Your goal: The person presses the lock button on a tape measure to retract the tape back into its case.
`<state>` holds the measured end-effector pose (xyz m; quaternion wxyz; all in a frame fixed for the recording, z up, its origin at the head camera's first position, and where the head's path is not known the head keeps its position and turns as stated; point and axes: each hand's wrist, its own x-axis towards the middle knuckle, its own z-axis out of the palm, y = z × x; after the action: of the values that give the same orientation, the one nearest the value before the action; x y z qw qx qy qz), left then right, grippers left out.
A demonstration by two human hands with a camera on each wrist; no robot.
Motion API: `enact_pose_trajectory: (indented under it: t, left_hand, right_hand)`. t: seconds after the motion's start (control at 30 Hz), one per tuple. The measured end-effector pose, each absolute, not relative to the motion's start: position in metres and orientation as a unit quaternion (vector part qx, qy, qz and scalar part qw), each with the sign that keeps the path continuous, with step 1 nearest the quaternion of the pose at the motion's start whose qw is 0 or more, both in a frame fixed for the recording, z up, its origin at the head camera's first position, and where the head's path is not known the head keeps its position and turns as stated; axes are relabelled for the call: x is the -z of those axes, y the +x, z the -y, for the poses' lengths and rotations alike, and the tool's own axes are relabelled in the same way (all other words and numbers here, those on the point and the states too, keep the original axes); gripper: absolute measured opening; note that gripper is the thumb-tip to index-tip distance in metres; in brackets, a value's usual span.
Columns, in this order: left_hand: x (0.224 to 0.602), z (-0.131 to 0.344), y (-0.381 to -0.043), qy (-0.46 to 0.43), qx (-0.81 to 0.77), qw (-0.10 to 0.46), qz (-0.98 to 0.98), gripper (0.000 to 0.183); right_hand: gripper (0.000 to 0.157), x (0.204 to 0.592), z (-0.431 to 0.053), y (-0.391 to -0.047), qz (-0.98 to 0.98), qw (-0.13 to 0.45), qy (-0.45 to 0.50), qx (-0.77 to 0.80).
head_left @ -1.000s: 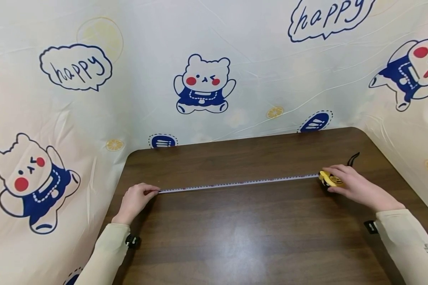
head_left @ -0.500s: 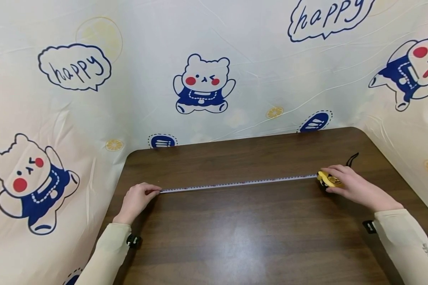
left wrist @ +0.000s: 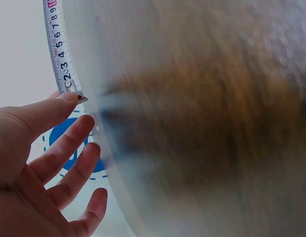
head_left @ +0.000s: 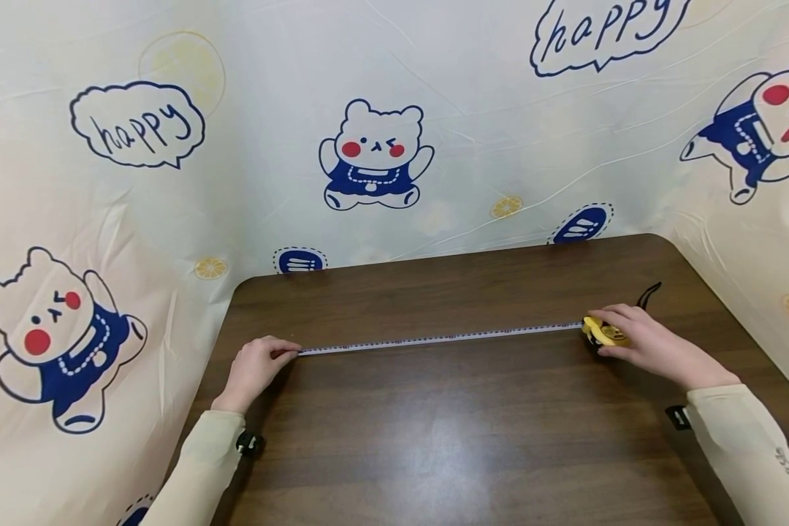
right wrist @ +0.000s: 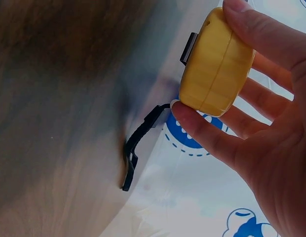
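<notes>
A yellow tape measure (head_left: 606,332) is at the right of the wooden table, gripped by my right hand (head_left: 654,347). In the right wrist view its yellow case (right wrist: 217,64) sits between thumb and fingers, with a black clip on its side and a black wrist strap (right wrist: 138,140) trailing off. The white blade (head_left: 440,338) stretches leftward, nearly straight, over the table. At its far end my left hand (head_left: 253,371) pinches the end hook between thumb and index finger. Up close, the left wrist view shows the blade's low numbers (left wrist: 60,57) beside the thumb; the other fingers are spread.
The brown wooden table (head_left: 434,424) has rounded back corners. Behind it and at both sides hangs a pale curtain (head_left: 269,146) printed with bears, lemon slices and "happy" bubbles. A black band (head_left: 250,443) with a camera is on the left wrist.
Both hands have drifted slightly inward, the left one rightward and the right one leftward with the tape measure. The exposed length of blade is a little shorter.
</notes>
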<state>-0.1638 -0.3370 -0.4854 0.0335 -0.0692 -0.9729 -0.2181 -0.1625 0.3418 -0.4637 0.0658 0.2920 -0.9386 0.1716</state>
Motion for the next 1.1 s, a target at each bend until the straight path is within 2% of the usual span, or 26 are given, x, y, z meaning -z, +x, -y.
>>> enact_pose_trajectory:
  t: [0.33, 0.77, 1.1]
  left_hand:
    - [0.485, 0.3349, -0.1617, -0.069, 0.224, 0.032, 0.972, 0.012]
    - [0.4847, 0.3337, -0.1624, -0.075, 0.223, 0.034, 0.971, 0.012]
    - [0.4852, 0.3335, -0.1619, -0.068, 0.224, 0.029, 0.972, 0.013]
  right_hand:
    - [0.062, 0.463, -0.3386, -0.1625, 0.94, 0.051, 0.29, -0.173]
    - [0.062, 0.4644, -0.3374, -0.1637, 0.936, 0.068, 0.301, -0.169]
    - [0.062, 0.4609, -0.3358, -0.1626, 0.944, 0.022, 0.277, -0.176]
